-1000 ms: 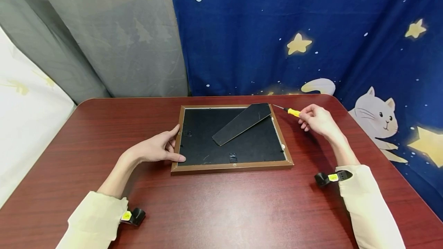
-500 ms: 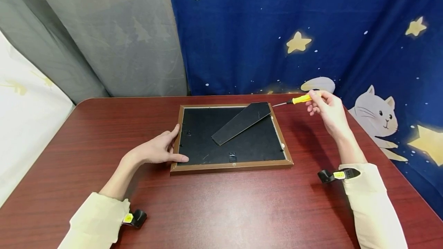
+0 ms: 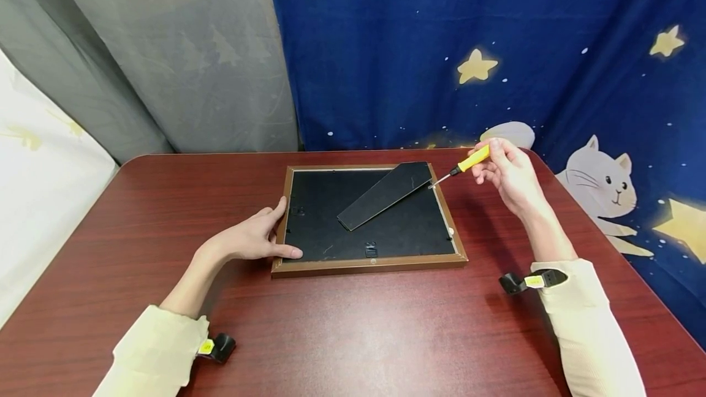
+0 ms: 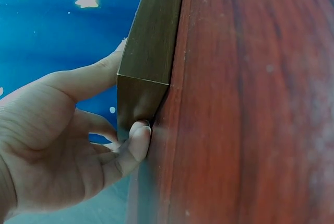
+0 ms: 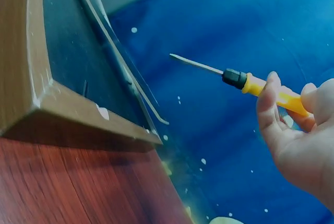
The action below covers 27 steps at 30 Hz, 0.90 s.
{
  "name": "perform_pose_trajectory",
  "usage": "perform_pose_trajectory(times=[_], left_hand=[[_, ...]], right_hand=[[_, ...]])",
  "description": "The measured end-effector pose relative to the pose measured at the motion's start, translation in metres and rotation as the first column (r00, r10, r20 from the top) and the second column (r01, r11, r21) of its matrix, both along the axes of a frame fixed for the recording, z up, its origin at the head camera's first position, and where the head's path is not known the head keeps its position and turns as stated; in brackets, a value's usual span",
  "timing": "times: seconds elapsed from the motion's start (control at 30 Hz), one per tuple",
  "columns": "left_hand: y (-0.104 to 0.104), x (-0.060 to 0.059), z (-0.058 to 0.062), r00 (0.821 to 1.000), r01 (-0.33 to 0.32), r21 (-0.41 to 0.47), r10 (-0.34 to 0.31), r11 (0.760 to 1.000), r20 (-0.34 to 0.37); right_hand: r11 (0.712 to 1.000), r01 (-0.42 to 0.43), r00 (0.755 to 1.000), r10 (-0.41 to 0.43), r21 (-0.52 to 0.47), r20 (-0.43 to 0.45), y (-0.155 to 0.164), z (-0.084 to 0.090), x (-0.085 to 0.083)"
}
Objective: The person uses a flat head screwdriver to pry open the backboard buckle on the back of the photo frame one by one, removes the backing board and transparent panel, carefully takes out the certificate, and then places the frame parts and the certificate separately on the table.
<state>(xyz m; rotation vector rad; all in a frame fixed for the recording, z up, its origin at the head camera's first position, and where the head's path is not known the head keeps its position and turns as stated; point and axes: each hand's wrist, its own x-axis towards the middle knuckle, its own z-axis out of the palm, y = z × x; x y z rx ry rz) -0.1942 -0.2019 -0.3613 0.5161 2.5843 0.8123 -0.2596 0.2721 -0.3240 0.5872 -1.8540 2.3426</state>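
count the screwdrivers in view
1. The screwdriver is in the right hand, its tip pointing toward the frame. No other shows, though any under the frame would be hidden.

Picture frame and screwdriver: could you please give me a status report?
Left hand holds picture frame, back up. Right hand holds yellow screwdriver, tip clear of frame. Black stand slants across backing, possibly obstructing.

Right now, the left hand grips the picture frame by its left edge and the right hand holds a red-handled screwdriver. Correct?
Not quite: the handle is yellow, as the head view shows. The right hand does hold the screwdriver, and the left hand grips the picture frame by its left edge.
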Motion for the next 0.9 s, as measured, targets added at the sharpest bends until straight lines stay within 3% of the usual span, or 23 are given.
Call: perform_pose_trajectory(times=[0.63,0.9], left_hand=[[0.003,0.004,0.003,1.0,-0.022,0.02,0.022,1.0,0.019],[0.005,0.006,0.003,0.999,-0.032,-0.017,0.032,0.999,0.008]], right_hand=[[0.98,-0.137,0.986,0.121,0.143,0.113,-0.044,-0.004,0.002],[0.947,-0.132,0.978,0.076,0.293,0.195,-0.058,-0.016,0.004]])
